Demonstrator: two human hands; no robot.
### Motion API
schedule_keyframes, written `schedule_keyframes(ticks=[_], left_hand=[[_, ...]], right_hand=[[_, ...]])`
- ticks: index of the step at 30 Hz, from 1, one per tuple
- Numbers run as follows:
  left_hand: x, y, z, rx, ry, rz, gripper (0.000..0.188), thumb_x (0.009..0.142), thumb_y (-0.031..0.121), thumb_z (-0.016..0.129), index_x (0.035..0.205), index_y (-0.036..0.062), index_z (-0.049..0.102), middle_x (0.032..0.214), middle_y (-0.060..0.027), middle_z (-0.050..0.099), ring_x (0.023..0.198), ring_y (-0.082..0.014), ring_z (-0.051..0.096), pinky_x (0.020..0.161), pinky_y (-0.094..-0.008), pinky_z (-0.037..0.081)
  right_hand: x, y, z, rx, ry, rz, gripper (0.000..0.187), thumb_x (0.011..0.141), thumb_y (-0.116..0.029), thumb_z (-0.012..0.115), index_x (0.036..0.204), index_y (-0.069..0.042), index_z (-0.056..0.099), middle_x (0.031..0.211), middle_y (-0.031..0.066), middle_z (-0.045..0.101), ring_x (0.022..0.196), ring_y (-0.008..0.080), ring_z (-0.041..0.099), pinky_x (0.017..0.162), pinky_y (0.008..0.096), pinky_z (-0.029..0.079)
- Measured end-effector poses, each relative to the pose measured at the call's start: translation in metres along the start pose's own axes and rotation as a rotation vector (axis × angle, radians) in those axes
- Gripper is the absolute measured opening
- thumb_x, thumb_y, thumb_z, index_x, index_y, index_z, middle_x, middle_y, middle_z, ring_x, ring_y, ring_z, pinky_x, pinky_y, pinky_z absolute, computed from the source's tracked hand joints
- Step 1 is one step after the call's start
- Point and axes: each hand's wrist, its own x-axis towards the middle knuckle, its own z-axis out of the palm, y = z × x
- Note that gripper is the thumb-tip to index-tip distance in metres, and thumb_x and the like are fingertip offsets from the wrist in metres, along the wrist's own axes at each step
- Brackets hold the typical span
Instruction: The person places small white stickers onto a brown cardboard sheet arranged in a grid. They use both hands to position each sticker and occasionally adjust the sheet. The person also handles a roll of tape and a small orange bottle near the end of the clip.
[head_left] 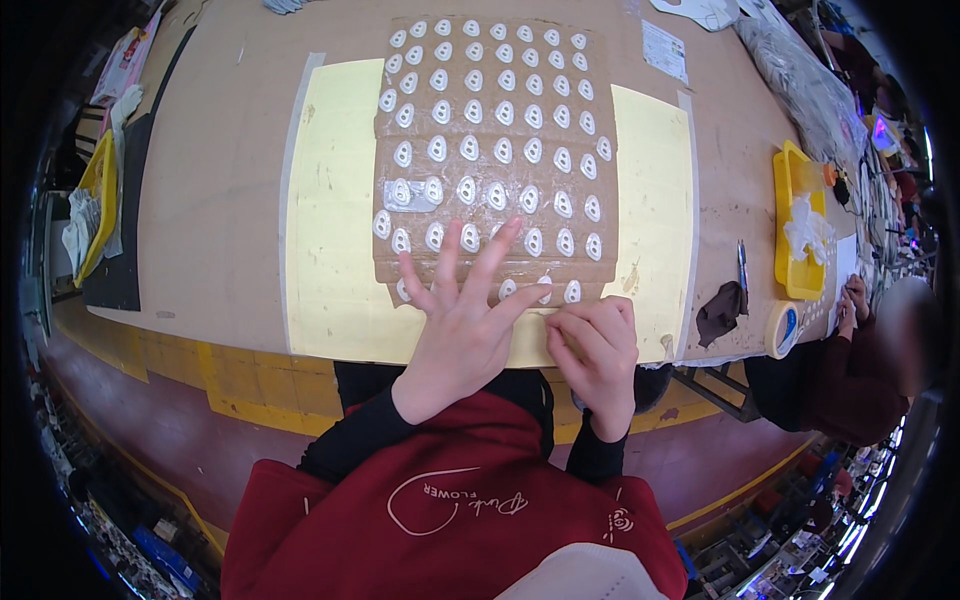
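A brown cardboard sheet [490, 130] lies before me on yellow paper [335, 200], with rows of small white rounded-triangular pieces [503, 150], each with two dark spots, spread over it. My left hand [458, 335] rests across the sheet's near rows, its fingers spread and holding nothing; it partly covers several pieces. Close by its thumb, at the near edge of the cardboard, my right hand [598, 350] has its fingers curled into a pinch. What sits between those fingertips, if anything, is hidden. One white piece [572, 291] lies just beyond the right hand.
To the right are a dark cloth [720, 315], a pen-like tool [742, 265], a tape roll [782, 328] and a yellow basket [797, 270] with white material. Another yellow basket [97, 215] stands far left. A co-worker [850, 375] sits at the right.
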Motion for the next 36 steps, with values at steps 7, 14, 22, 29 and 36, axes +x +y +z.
schedule_keyframes(ticks=[7, 14, 22, 29, 36], left_hand=[[0.002, -0.003, -0.012, -0.116, 0.006, 0.003, 0.047, 0.081, 0.000, 0.055, 0.122, 0.0204, 0.067, 0.157, -0.0035, 0.043, 0.150, -0.0416, 0.022, 0.115, -0.0661, -0.008], [-0.022, -0.035, -0.006, -0.585, 0.635, 0.057, 0.049, 0.092, -0.003, 0.045, 0.141, 0.0048, 0.042, 0.146, -0.0210, 0.049, 0.143, -0.0370, 0.039, 0.122, -0.0568, 0.013], [-0.013, -0.054, -0.043, -0.457, 0.512, -0.335, 0.052, 0.109, 0.027, 0.029, 0.154, 0.0014, 0.022, 0.152, -0.0241, 0.043, 0.148, -0.0349, 0.032, 0.123, -0.0528, 0.013], [-0.010, -0.061, -0.050, -0.501, 0.234, -0.376, 0.080, 0.106, 0.061, 0.020, 0.159, 0.0024, 0.015, 0.149, -0.0225, 0.049, 0.151, -0.0340, 0.027, 0.123, -0.0483, 0.013], [-0.009, -0.062, -0.057, -0.482, 0.233, -0.436, 0.081, 0.103, 0.066, 0.017, 0.153, 0.0032, 0.030, 0.151, -0.0186, 0.045, 0.148, -0.0336, 0.032, 0.121, -0.0466, 0.019]], right_hand=[[-0.002, -0.001, -0.001, -0.011, -0.016, 0.016, 0.020, 0.072, 0.000, 0.078, 0.089, -0.006, 0.071, 0.087, 0.0027, 0.068, 0.075, 0.0203, 0.062, 0.078, 0.0351, 0.043], [-0.009, 0.006, -0.011, -0.038, 0.051, 0.156, 0.018, 0.073, 0.001, 0.077, 0.089, -0.005, 0.071, 0.087, 0.0041, 0.069, 0.079, 0.0219, 0.063, 0.078, 0.0345, 0.043], [-0.023, 0.021, -0.014, 0.477, 0.317, 0.452, 0.013, 0.081, 0.012, 0.068, 0.092, 0.005, 0.068, 0.090, 0.0104, 0.067, 0.084, 0.0183, 0.064, 0.101, 0.0398, 0.052], [-0.012, 0.017, -0.007, 0.678, 0.347, 0.583, 0.010, 0.085, 0.012, 0.067, 0.094, 0.009, 0.067, 0.094, 0.0109, 0.066, 0.089, 0.0169, 0.064, 0.106, 0.0403, 0.049], [-0.011, 0.008, -0.012, 0.341, 0.287, 0.483, 0.012, 0.082, 0.009, 0.072, 0.093, 0.004, 0.070, 0.092, 0.0115, 0.069, 0.091, 0.0202, 0.065, 0.088, 0.0325, 0.051]])
